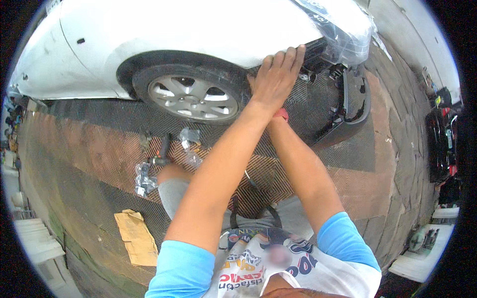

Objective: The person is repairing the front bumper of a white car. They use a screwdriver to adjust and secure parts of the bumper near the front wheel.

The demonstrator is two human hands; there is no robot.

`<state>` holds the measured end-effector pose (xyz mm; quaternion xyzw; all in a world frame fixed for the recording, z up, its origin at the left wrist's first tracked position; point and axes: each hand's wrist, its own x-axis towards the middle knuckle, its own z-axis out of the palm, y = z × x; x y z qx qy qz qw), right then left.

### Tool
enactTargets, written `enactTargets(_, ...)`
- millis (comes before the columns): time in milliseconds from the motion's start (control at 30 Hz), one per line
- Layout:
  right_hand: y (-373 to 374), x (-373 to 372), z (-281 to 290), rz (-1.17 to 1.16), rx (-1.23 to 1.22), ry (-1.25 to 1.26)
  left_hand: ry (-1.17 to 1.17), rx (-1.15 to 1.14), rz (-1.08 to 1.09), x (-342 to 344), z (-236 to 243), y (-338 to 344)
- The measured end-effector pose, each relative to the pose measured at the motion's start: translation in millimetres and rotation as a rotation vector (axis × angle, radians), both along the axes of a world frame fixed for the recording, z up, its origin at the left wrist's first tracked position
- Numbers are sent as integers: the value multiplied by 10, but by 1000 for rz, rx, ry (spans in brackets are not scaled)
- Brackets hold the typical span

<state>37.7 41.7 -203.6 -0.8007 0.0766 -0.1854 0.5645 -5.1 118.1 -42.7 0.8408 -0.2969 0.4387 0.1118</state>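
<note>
My left hand [276, 79] rests at the lower front edge of the white car's fender [213, 30], fingers stretched out. My right hand [251, 84] is mostly hidden beneath it, beside the front tyre [237, 87], with a red band [281, 114] at its wrist; what it touches is unclear. The silver alloy wheel [193, 99] is left of my hands. Clear plastic sheeting [348, 35] covers the front corner above right. A dark curved bumper-like part [361, 111] lies to the right, below the exposed front end.
On the patterned mat [74, 154] are a dark tool [164, 149], small plastic bags [144, 181] and a thin cable. A torn brown cardboard piece [134, 233] lies lower left. Dark red-and-black objects [439, 144] stand at the far right, clutter along the left edge.
</note>
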Motion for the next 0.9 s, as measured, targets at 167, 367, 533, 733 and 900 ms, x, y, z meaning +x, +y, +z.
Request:
enactTargets(167,-62,-94,-59,1,-64,0,-84,34,-107,134,-60,-41)
enactTargets(367,-7,-121,-110,11,-93,-4,-53,5,-191,128,-57,39)
enactTargets(533,-63,-138,-105,13,-122,-13,-77,1,-246,200,-24,19)
enactTargets(733,-45,-88,-157,56,-140,-21,-86,25,-271,241,-35,75)
enactTargets(900,-123,-119,-155,80,-171,-23,-50,43,-141,136,-53,5)
